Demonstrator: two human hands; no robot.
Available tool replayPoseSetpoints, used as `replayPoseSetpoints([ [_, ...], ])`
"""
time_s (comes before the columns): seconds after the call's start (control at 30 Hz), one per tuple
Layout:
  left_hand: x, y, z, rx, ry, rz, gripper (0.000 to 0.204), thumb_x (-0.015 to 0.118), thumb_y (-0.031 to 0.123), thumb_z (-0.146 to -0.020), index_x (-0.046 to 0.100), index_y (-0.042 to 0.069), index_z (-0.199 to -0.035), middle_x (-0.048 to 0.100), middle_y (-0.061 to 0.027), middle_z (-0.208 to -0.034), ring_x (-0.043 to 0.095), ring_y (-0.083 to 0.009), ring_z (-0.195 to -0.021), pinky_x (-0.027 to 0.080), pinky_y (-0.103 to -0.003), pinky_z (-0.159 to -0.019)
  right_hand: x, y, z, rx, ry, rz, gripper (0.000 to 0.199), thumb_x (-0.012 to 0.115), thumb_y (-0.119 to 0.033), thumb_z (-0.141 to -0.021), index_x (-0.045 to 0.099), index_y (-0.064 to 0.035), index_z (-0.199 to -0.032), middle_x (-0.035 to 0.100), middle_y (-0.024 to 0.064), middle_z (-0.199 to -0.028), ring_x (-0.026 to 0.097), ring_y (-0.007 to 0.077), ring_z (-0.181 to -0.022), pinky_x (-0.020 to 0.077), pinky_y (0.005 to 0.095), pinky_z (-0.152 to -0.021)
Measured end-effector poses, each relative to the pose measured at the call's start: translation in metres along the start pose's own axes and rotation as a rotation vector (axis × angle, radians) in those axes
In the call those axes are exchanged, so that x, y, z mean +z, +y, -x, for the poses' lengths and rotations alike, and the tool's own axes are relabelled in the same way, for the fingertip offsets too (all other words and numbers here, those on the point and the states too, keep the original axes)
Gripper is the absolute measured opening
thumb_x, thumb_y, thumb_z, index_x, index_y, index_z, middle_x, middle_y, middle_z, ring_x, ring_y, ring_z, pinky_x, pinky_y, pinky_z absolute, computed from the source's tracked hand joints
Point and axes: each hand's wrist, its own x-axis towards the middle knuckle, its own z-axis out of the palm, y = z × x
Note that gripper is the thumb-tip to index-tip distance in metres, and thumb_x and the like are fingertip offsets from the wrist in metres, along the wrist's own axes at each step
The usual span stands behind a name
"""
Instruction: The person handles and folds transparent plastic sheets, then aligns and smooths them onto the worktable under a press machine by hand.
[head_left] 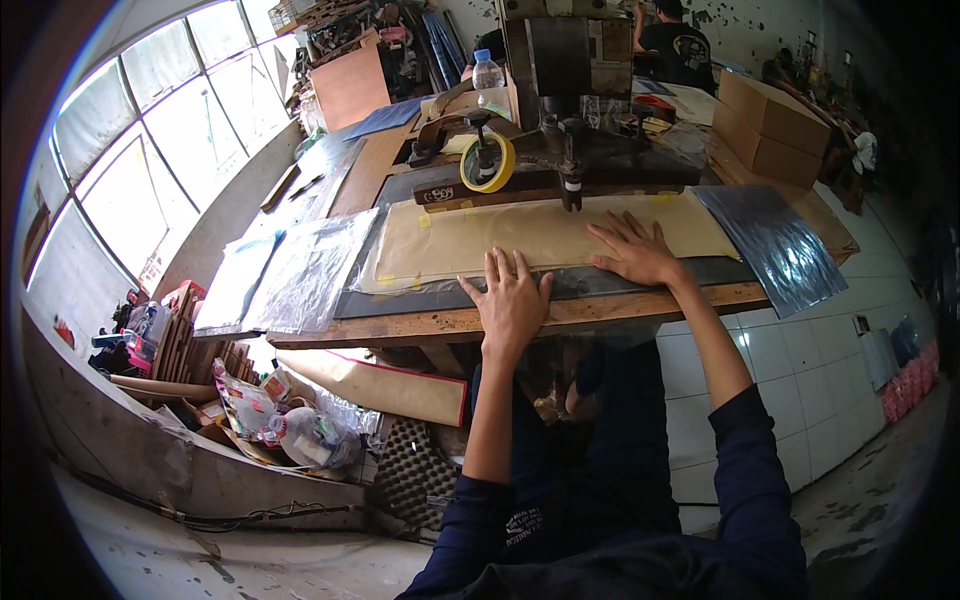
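A long tan sheet (480, 238) under clear plastic lies across the dark work mat (600, 280), with small yellow tape pieces along its edges. My left hand (512, 305) rests at its near edge, fingers spread and pointing away from me. Farther right, my right hand (637, 252) lies flat on the sheet with its fingers apart. Neither hand holds anything. Just beyond the right fingertips stands the metal head (571, 165) of a press machine. A dark wooden bar (600, 186) runs along the sheet's far side, and a yellow tape roll (488, 164) hangs above it.
Clear plastic sheets (308, 275) lie at the table's left, and a bluish plastic sheet (775, 245) overhangs its right end. A cardboard box (770, 130) stands at the back right. Below left are a plastic jug (315, 437) and piled scraps. Other people work in the background.
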Motion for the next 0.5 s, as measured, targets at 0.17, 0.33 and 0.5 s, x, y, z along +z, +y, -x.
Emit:
replayPoseSetpoints([
  [0.17, 0.004, 0.0, 0.006, 0.032, 0.09, 0.004, 0.058, 0.039, 0.043, -0.09, 0.045, -0.003, -0.125, 0.038, -0.0263, -0.133, 0.031, -0.0359, -0.129, 0.015, -0.068, -0.097, 0.0, 0.0, 0.005, -0.013, 0.013, 0.013, 0.069, 0.031, -0.069, -0.082, 0.021, -0.033, -0.14, 0.01, 0.0084, -0.149, 0.006, 0.0321, -0.137, 0.003, 0.0619, -0.105],
  [0.33, 0.001, 0.003, 0.012, 0.034, 0.1, 0.025, 0.058, 0.039, 0.044, -0.09, 0.046, -0.003, -0.124, 0.038, -0.0265, -0.133, 0.031, -0.0361, -0.128, 0.017, -0.068, -0.096, 0.003, 0.002, 0.011, -0.021, 0.041, 0.007, 0.071, 0.03, -0.071, -0.08, 0.022, -0.0332, -0.14, 0.011, 0.0086, -0.149, 0.007, 0.0315, -0.137, 0.0034, 0.0622, -0.105],
  [0.5, -0.002, 0.004, 0.018, 0.017, 0.062, 0.023, 0.059, 0.039, 0.045, -0.09, 0.044, 0.0, -0.127, 0.035, -0.0256, -0.135, 0.028, -0.0357, -0.13, 0.016, -0.067, -0.098, 0.004, 0.0, 0.018, -0.024, 0.052, 0.012, 0.073, 0.028, -0.073, -0.079, 0.023, -0.0333, -0.14, 0.013, 0.0089, -0.148, 0.008, 0.0312, -0.137, 0.0043, 0.0625, -0.104],
])
